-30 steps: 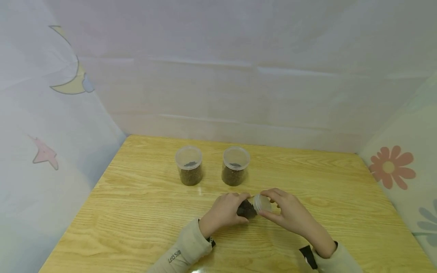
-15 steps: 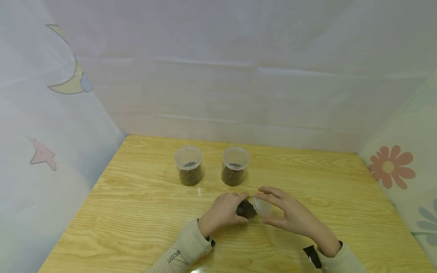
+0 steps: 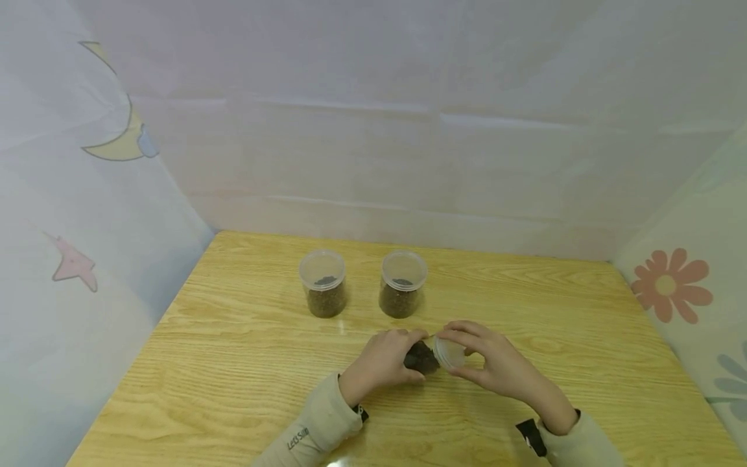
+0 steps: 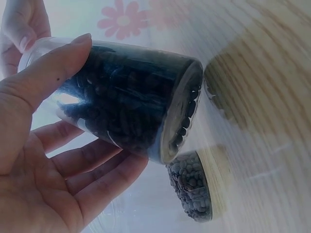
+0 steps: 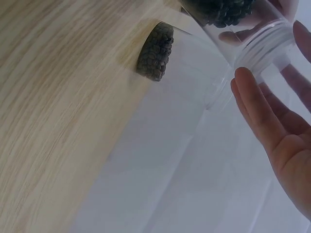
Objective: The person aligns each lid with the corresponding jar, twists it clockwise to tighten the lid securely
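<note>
My left hand (image 3: 382, 360) grips a clear jar (image 4: 126, 97) partly filled with small dark beans. The jar leans over, its bottom edge low near the wooden table in the left wrist view and its lidded end towards my right hand. The fingers and thumb of my right hand (image 3: 498, 363) are curled about the clear ridged lid (image 5: 267, 43), thumb on one side and fingertips on the other. In the head view the hands cover part of the jar.
Two more clear lidded jars with dark contents, a left one (image 3: 325, 301) and a right one (image 3: 399, 301), stand upright beyond my hands. The wooden table (image 3: 233, 363) ends at a pale cloth backdrop (image 3: 379, 162) behind and at both sides.
Half a second ago my right thumb and fingers were spread wider around the lid; now they have closed in on it again. My left hand and the jar have stayed in place.
</note>
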The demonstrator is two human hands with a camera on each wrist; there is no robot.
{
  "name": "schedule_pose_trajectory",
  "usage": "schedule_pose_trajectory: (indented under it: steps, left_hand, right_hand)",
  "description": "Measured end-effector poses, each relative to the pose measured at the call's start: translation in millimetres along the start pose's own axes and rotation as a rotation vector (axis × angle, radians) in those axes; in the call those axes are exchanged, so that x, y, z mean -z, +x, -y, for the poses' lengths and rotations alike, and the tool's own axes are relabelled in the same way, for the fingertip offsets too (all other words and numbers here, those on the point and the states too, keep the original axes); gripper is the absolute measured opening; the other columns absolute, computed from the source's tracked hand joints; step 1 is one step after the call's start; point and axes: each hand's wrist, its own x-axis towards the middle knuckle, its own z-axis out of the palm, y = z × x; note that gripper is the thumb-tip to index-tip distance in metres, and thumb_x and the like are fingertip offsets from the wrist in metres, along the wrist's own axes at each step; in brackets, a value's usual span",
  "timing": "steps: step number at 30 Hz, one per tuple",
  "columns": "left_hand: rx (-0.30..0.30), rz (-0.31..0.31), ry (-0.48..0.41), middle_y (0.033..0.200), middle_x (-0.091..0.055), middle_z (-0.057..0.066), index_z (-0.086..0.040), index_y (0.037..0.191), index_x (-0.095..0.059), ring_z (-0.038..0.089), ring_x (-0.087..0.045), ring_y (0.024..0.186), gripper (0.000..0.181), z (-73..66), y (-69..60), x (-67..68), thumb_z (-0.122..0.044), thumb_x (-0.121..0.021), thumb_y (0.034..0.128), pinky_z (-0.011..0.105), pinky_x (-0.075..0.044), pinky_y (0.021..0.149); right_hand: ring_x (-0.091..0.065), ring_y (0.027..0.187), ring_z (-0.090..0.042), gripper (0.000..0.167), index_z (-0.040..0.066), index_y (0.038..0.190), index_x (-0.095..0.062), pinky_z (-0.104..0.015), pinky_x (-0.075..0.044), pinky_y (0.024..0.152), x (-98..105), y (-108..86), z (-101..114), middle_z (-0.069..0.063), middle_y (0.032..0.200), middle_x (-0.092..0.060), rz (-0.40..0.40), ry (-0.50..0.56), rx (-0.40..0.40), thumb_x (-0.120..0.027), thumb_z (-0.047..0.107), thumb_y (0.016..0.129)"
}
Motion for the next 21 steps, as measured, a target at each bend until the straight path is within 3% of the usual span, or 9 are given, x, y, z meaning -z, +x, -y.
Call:
schedule_pose_trajectory:
  steps: [6, 14, 21]
  left_hand:
    - [-0.003, -0.011, 0.005, 0.105, -0.063, -0.001, -0.014, 0.126, -0.052, 0.012, -0.060, 0.089, 0.064, 0.1, 0.6, -2.1, -0.038, -0.077, 0.0712, 0.025, -0.050, 0.071]
    - [-0.022, -0.020, 0.023, 0.104, -0.063, -0.001, -0.014, 0.126, -0.051, 0.012, -0.060, 0.088, 0.064, 0.9, 0.6, -4.2, -0.039, -0.075, 0.0724, 0.025, -0.050, 0.069]
    - [-0.039, -0.044, 0.042, 0.097, -0.065, -0.001, -0.013, 0.123, -0.052, 0.010, -0.062, 0.080, 0.062, -0.2, -0.3, -3.3, -0.039, -0.076, 0.0714, 0.022, -0.049, 0.064]
  right_hand:
    - [-0.061, 0.069, -0.011, 0.047, 0.008, 0.120, -0.058, -0.022, -0.051, 0.056, -0.2, 1.7, 1.3, -0.020, 0.113, -0.057, 0.018, 0.036, -0.094, -0.073, 0.019, 0.077]
    - [-0.063, 0.066, -0.018, 0.045, 0.002, 0.117, -0.059, -0.018, -0.050, 0.055, -1.0, 3.7, 4.7, -0.024, 0.110, -0.058, 0.006, -0.008, -0.097, -0.072, 0.018, 0.078]
    - [-0.063, 0.070, -0.021, 0.045, 0.000, 0.117, -0.059, -0.021, -0.051, 0.054, -1.8, 3.8, 6.6, -0.020, 0.107, -0.059, 0.004, -0.003, -0.125, -0.072, 0.018, 0.078]
